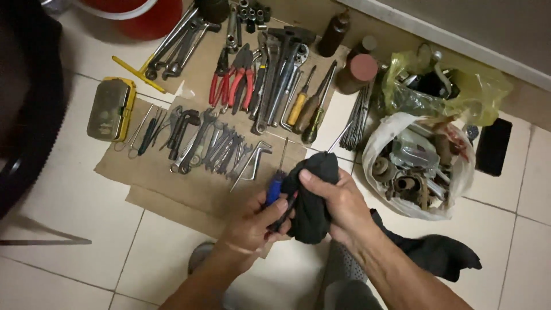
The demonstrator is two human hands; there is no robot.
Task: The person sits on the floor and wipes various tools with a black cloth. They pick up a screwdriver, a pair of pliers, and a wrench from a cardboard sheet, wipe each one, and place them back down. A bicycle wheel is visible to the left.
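Black cloth (313,198) bunched between both hands, right hand (343,208) clamped over it, left hand (252,227) pinching a tool's handle (281,217) at its near-left edge.

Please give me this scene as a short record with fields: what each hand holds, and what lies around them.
left hand: grips a dark slim tool
right hand: wraps a black cloth around that tool
beside the hands: blue-handled screwdriver on brown cardboard sheet
on cardboard: steel wrenches, red-handled pliers
right of the hands: white plastic bag of metal parts
floor: pale tiles
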